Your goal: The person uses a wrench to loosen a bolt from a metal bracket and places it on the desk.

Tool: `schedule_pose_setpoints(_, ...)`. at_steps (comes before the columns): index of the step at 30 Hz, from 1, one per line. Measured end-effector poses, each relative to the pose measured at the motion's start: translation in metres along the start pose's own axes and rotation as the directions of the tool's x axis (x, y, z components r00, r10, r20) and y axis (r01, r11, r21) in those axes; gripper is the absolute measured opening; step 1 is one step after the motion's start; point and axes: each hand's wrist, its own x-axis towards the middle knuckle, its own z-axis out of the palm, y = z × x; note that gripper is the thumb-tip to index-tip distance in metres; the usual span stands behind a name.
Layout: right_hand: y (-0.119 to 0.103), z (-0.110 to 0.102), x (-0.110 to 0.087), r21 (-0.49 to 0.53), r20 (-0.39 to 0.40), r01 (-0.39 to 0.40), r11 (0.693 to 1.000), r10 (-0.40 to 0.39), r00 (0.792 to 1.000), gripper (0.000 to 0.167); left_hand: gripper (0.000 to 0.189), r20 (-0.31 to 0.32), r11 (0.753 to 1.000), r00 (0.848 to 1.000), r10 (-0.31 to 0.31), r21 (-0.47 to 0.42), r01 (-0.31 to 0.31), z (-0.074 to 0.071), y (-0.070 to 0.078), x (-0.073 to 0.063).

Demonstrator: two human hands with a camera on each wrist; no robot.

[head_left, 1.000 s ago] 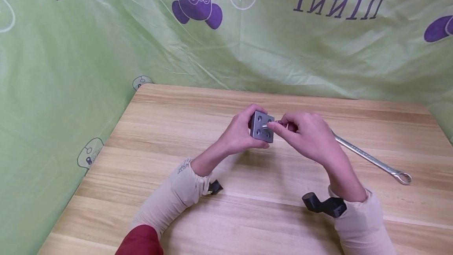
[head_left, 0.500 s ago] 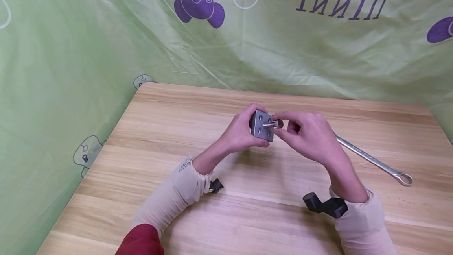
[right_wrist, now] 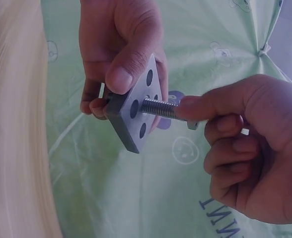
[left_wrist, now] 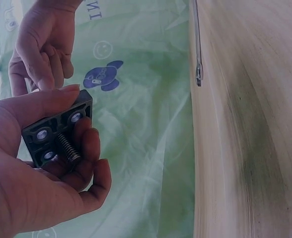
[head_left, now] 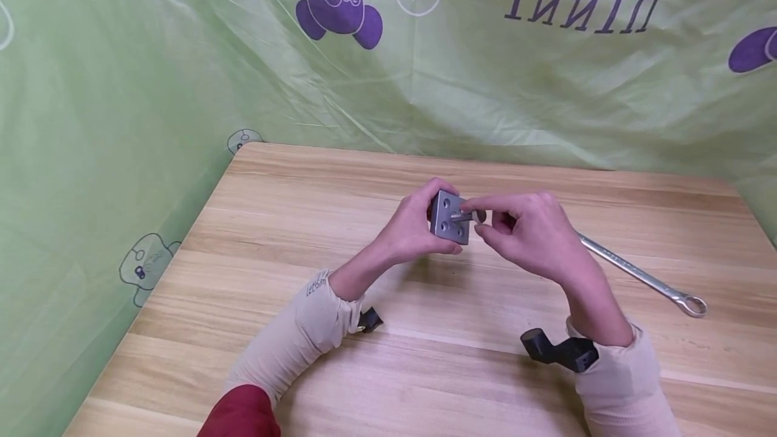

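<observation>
My left hand [head_left: 419, 231] grips a small grey square block [head_left: 438, 213] by its edges, its face with several holes turned to the right. A hex bolt [head_left: 464, 216] runs through the block's middle; its head end sticks out on the right. In the left wrist view, the bolt's threaded end [left_wrist: 69, 148] pokes out of the dark underside, among the curled fingers. My right hand [head_left: 534, 235] has the bolt between index finger and thumb. From the right wrist, the extended finger [right_wrist: 205, 106] touches the shank by the head, while the other fingers are curled.
A combination wrench [head_left: 637, 272] lies on the wooden table [head_left: 291, 208], right of my right hand. Green printed sheeting [head_left: 461, 86] hangs behind and to the left of the table. Black camera mounts [head_left: 555, 351] sit on both wrists.
The right hand's fingers have shifted along and around the bolt; the index finger now reaches farther towards the block. The left hand and block have stayed nearly still.
</observation>
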Motion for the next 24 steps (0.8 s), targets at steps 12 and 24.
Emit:
schedule_pose_setpoints(12, 0.0009, -0.0085, 0.0038, -0.068, 0.224, -0.336, 0.939, 0.343, 0.912, 0.042, 0.072, -0.016, 1.0, 1.0, -0.013, 0.019, 0.013, 0.0009, 0.0007, 0.0004)
schedule_pose_setpoints(24, -0.0016, -0.0046, 0.0052, -0.076, 0.231, -0.337, 0.939, 0.345, 0.91, 0.04, 0.072, -0.013, 1.0, 1.0, -0.011, 0.02, 0.011, 0.0009, 0.0006, 0.0008)
